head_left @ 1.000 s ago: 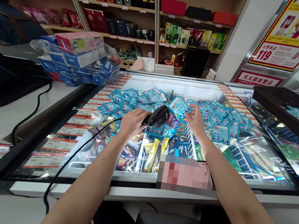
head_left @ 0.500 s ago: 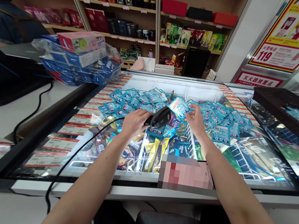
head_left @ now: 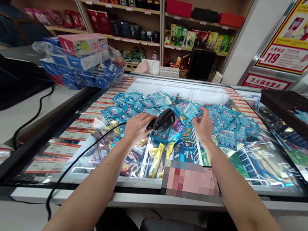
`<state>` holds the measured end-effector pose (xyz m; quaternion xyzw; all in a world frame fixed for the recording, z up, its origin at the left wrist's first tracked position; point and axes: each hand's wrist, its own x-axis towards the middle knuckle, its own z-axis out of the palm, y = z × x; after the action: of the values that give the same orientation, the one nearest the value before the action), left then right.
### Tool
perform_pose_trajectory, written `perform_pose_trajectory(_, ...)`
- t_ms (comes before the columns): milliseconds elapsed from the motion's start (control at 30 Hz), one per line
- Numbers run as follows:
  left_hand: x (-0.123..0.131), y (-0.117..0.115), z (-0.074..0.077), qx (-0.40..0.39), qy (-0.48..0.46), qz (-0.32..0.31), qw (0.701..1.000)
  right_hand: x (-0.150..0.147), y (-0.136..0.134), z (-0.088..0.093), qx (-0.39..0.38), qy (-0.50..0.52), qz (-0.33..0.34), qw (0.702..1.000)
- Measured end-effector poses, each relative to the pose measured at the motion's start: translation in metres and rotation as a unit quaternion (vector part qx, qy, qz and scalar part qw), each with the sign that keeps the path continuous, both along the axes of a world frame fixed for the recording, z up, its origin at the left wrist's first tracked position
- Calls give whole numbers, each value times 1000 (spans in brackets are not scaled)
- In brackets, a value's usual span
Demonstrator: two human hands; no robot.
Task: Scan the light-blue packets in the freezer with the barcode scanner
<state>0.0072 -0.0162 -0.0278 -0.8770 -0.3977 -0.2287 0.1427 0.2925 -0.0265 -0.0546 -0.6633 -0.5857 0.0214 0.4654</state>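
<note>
My left hand [head_left: 137, 127] is wrapped round the handle of a black barcode scanner [head_left: 165, 120], whose head points right; its cable runs down past my left forearm. In my right hand [head_left: 203, 124] a blue packet [head_left: 191, 111] is pinched by its edge, just right of the scanner head. Many similar blue packets lie spread over the glass top, with one group on the left [head_left: 132, 102] and another on the right [head_left: 231, 124]. Through the glass [head_left: 56, 148] of the chest freezer, wrapped ice creams [head_left: 156, 159] show in wire baskets.
A plastic bag of blue boxes [head_left: 82, 68] with a pink box on top stands at the left. A dark brown tray [head_left: 298, 116] holding more blue packets is at the right. A blurred pinkish item [head_left: 192, 181] lies on the front edge. Behind are stocked shelves [head_left: 119, 39].
The blue packet in my right hand has moved slightly right, away from the scanner head, and its face is less bright. My left hand keeps the scanner nearly in place.
</note>
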Motion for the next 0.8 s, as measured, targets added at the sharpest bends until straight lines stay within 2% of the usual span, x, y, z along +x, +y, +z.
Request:
perform_pose_trajectory(167,0,0,0,8,4,1,1000,15,-3,4,2,-45,-133,990)
perform_pose_trajectory(367,-1,-1,1,12,-16,24,1000,30,-8,8,9,-86,-202,976)
perform_pose_trajectory(467,-2,-1,0,23,-38,43,998,23,-12,10,26,-124,-170,977)
perform_pose_trajectory(567,-3,0,-2,32,-51,60,996,15,-12,9,25,-203,-56,977)
perform_pose_trajectory(633,-3,0,-2,37,-53,71,995,13,-11,5,17,-239,-9,971)
perform_pose_trajectory(800,-3,2,-3,44,-65,89,993,17,-8,1,15,-230,-45,972)
